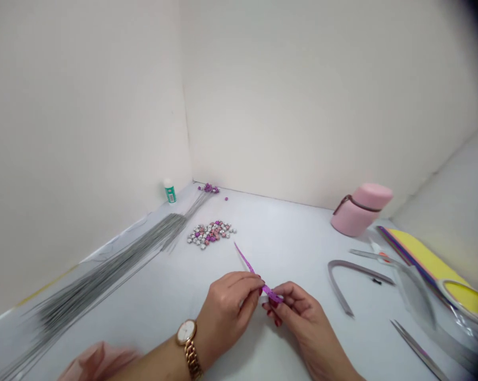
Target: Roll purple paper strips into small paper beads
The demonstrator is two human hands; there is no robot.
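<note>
A narrow purple paper strip (246, 260) runs from the tabletop down into both hands. My left hand (226, 309), with a gold watch on its wrist, pinches the strip between thumb and forefinger. My right hand (298, 317) pinches the strip's near end just to the right, fingertips almost touching the left hand's. Both hands hover low over the white table (286, 243). A small pile of folded paper stars (210, 233) in purple, pink and silver lies beyond the hands.
A long bundle of thin grey wires (104, 275) lies along the left wall. A small glue bottle (169, 191) stands in the corner. On the right are a pink container (360, 210), grey strips (344, 280), scissors (385, 257), tweezers (419, 349) and coloured paper sheets (437, 264).
</note>
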